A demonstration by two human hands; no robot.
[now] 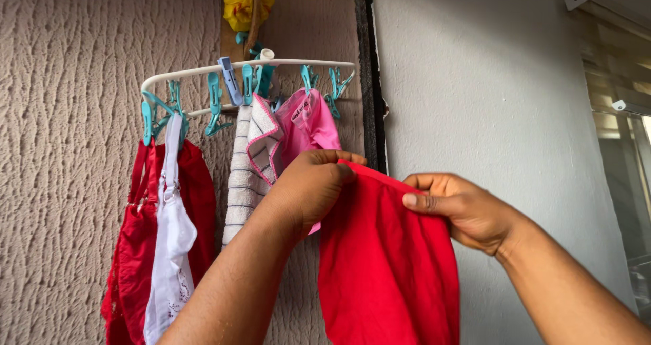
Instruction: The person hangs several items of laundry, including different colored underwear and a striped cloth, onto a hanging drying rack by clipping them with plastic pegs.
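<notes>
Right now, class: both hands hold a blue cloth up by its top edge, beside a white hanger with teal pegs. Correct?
Not quite. The cloth is red, not blue, as the head view shows. Left hand and right hand do hold its top edge, beside the white hanger with teal pegs.

Red garment [386,264]: woven cloth, matt, smooth, pinched at its top edge by left hand [312,186] and right hand [461,209]. Drying rack [203,70], at 10 o'clock from it: smooth white plastic, slight sheen. Clips [152,114]: glossy teal plastic. Striped towel [244,175]: ribbed, matt cloth. Left wall [61,148]: rough, ridged plaster. Right wall [488,101]: fine-grained matt paint.
</notes>
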